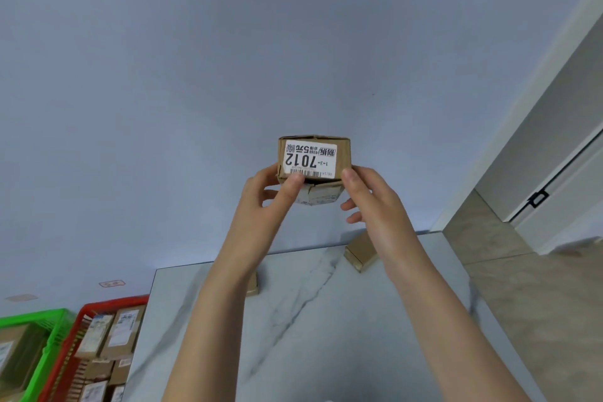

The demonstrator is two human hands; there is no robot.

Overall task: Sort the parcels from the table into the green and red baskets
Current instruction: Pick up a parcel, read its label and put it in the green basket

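The cardboard parcel (pixel 314 160) is being held up above the marble table (pixel 326 320), pinched between the left hand (pixel 270 202) and right hand (pixel 372 199), its white label reading 7012 upside down. The red basket (pixel 98 307) is lying down-left of the table, nearer the left hand, the green basket (pixel 42 316) beyond it.

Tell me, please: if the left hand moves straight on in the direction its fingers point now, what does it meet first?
The left hand already touches the cardboard parcel it holds with the right hand. Beyond that parcel only the plain wall shows; depth is unclear.
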